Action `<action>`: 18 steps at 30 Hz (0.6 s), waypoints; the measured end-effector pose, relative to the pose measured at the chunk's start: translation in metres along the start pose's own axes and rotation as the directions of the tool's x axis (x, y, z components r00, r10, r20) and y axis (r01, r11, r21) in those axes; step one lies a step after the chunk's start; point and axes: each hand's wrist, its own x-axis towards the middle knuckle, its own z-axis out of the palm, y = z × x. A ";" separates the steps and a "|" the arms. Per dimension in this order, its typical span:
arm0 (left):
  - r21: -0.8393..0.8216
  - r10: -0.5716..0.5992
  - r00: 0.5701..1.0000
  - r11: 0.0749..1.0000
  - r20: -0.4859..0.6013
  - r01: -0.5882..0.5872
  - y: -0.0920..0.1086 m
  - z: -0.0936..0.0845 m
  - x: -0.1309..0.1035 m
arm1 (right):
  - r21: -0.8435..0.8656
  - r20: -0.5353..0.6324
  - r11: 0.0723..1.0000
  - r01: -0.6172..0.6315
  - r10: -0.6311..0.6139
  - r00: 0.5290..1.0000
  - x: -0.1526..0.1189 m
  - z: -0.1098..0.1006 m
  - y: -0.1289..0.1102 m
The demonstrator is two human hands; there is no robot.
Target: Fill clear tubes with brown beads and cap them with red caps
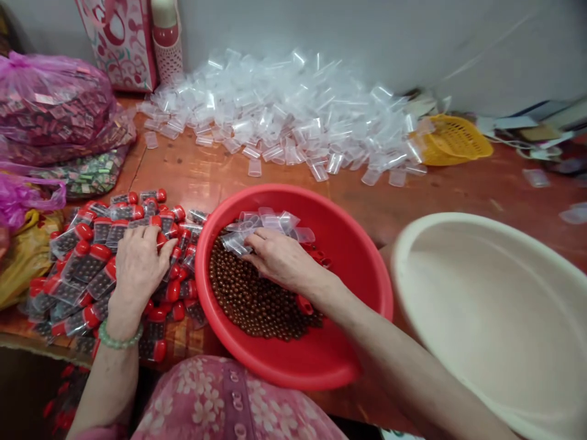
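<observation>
The right hand (279, 260) pinches an empty clear tube (236, 243) over the brown beads (250, 299) in the red basin (362, 256), seemingly mid-filling, while the left hand (137, 266) rests flat on the capped tubes (87, 269) at left.

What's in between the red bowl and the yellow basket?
In the head view, between the red bowl and the yellow basket lies bare wooden table, with a few stray clear plastic vials from the big pile near the basket.

A basin (367, 269) holds beads (247, 299); filled vials (87, 263) lie left of it, empty vials (284, 116) behind, a tub (413, 256) right.
</observation>
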 end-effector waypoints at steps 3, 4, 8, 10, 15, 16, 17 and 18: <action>-0.042 0.001 0.998 0.999 -0.058 -0.004 0.000 -0.002 -0.003 | -0.106 -0.019 0.993 0.053 -0.055 0.998 0.013 0.001 -0.007; -0.075 0.001 0.995 0.997 -0.102 -0.009 0.001 -0.004 -0.004 | -0.143 -0.024 0.987 0.077 -0.081 0.996 0.017 0.002 -0.009; -0.263 0.029 0.969 0.960 -0.244 -0.094 0.015 -0.012 -0.010 | -0.222 -0.017 0.966 0.134 -0.141 0.990 0.034 0.010 -0.011; -0.386 0.046 0.962 0.910 -0.268 -0.151 0.029 -0.015 -0.012 | -0.229 -0.008 0.962 0.151 -0.157 0.988 0.040 0.012 -0.012; -0.673 0.085 0.964 0.701 -0.251 -0.237 0.067 -0.009 -0.018 | -0.209 -0.012 0.948 0.240 -0.248 0.969 0.033 0.002 -0.019; -0.692 0.089 0.964 0.679 -0.252 -0.244 0.073 -0.006 -0.018 | -0.191 -0.019 0.953 0.236 -0.244 0.970 0.027 -0.002 -0.022; -0.701 0.091 0.961 0.667 -0.259 -0.252 0.077 -0.001 -0.018 | -0.167 -0.017 0.959 0.230 -0.236 0.972 0.020 -0.006 -0.024; -0.701 0.097 0.958 0.662 -0.270 -0.265 0.081 0.003 -0.017 | -0.137 0.007 0.964 0.226 -0.227 0.974 0.012 -0.009 -0.027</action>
